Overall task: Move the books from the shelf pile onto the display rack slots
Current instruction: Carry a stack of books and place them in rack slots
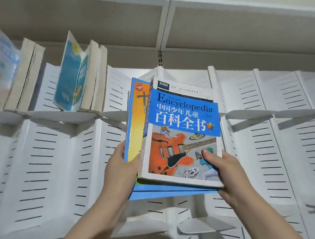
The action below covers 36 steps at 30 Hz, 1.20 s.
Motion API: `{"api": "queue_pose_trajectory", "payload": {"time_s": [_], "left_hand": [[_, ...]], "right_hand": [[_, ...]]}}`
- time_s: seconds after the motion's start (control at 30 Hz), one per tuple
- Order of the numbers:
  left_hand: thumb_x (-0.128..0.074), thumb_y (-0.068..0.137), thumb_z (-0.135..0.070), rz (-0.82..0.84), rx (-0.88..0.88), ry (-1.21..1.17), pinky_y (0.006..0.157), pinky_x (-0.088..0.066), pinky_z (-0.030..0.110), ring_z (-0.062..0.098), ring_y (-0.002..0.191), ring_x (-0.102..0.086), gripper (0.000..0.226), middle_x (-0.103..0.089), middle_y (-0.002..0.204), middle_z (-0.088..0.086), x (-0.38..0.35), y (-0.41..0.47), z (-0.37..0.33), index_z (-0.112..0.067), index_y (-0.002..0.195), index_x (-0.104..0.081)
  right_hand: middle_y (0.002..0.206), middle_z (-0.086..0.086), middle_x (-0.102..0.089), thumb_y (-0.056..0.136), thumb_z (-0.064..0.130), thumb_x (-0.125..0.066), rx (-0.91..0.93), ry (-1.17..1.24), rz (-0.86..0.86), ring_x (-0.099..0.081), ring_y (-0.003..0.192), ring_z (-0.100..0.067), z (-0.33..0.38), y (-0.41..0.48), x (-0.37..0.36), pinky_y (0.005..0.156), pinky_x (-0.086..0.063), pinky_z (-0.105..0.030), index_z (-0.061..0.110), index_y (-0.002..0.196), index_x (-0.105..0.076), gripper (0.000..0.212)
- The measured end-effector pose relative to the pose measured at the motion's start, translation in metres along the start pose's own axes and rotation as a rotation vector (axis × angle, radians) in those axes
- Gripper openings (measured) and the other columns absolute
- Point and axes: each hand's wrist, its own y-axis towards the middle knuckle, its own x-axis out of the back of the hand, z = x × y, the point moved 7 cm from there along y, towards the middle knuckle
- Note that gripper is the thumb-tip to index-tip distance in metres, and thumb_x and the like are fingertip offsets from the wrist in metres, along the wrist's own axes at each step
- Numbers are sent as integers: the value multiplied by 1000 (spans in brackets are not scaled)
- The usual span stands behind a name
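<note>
Both hands hold a stack of books [169, 193] up in front of the white display rack [51, 168], clear of its ledges. The left hand [120, 166] grips the left edge of the stack: the thumb lies on the front and the fingers are hidden behind the books. The right hand [227, 172] grips the lower right corner, with the thumb pressed on the front cover and the fingers curled under the bottom edge. The front book is an encyclopedia [183, 116] with a blue title band and an orange guitar on its cover. An orange-and-yellow book [135, 125] stands behind it, offset to the left. Blue-covered books lie at the back of the stack and show along its bottom edge. The rack consists of angled, slotted panels with narrow ledges. On the upper ledge [60, 115], at the left, two groups of books stand upright and fanned: a pale-covered group [12, 75] and a blue-covered group [77, 75]. A white upper shelf [220, 22] runs above the rack.
</note>
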Motion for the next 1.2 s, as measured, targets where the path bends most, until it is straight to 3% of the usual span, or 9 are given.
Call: {"api": "queue_pose_trajectory", "payload": {"time_s": [0.27, 0.37, 0.53, 0.63, 0.77, 0.83, 1.0, 1.07, 1.2], "left_hand": [[-65, 84, -13, -80, -78, -75, 61, -55, 23, 15, 77, -69, 24, -72, 92, -4, 15, 6, -2, -25, 105, -63], [-65, 84, -11, -119, -99, -74, 59, -54, 18, 13, 76, -68, 23, -72, 92, -5, 36, 11, -4, -22, 105, -65], [-74, 77, -22, -170, -168, 32, 82, -54, 41, 22, 88, -69, 27, -72, 93, -5, 66, 17, -16, -36, 98, -64], [-68, 82, -17, -208, -180, 22, 70, -56, 33, 19, 81, -69, 24, -72, 91, -5, 83, 17, -20, -31, 102, -63], [-66, 84, -17, -243, -162, -5, 53, -54, 20, 11, 67, -71, 18, -74, 77, -11, 109, 16, -19, -29, 97, -63], [-66, 84, -16, -260, -156, -15, 54, -54, 23, 14, 67, -71, 18, -73, 81, -7, 123, 16, -19, -27, 98, -64], [-66, 83, -15, -281, -178, 3, 55, -55, 24, 11, 61, -69, 22, -73, 75, -9, 150, 16, -23, -36, 89, -64], [-66, 84, -15, -278, -176, 5, 56, -55, 24, 11, 61, -69, 22, -73, 73, -11, 155, 16, -23, -36, 91, -64], [-66, 84, -15, -267, -173, 13, 61, -53, 29, 17, 69, -70, 22, -73, 75, -13, 160, 18, -22, -36, 91, -64]], "right_hand": [[77, -9, -74, 90, 1, -55, 55, 45, -36, -71, 62, -23, 16, 28, 1, 58, -58, -40, 7, 95, -65, 12], [68, -1, -73, 90, 2, -54, 84, 89, -63, -68, 52, -19, 31, 45, 0, 48, -56, -31, 12, 88, -61, 12], [64, -4, -65, 88, -3, -56, 234, 67, -116, -62, 42, -12, 88, 83, -29, 41, -51, -23, 12, 78, -51, 18], [79, -12, -65, 85, -5, -57, 295, 36, -130, -65, 50, -13, 120, 114, -58, 49, -55, -27, 11, 76, -52, 19], [101, -19, -67, 78, 0, -63, 302, -15, -223, -69, 81, -30, 140, 150, -84, 74, -58, -49, 4, 90, -57, 14], [102, -16, -67, 78, 2, -63, 302, -42, -259, -69, 82, -29, 139, 160, -94, 74, -58, -48, 3, 103, -56, 26], [99, -5, -60, 84, 9, -63, 375, -314, -337, -65, 89, -25, 124, 159, -108, 79, -56, -41, 13, 96, -45, 22], [100, -5, -60, 86, 10, -63, 373, -393, -334, -64, 88, -25, 115, 161, -111, 77, -56, -40, 11, 102, -48, 22], [98, -5, -56, 88, 9, -60, 337, -507, -339, -58, 79, -23, 102, 166, -116, 53, -47, -28, 8, 110, -49, 25]]}}
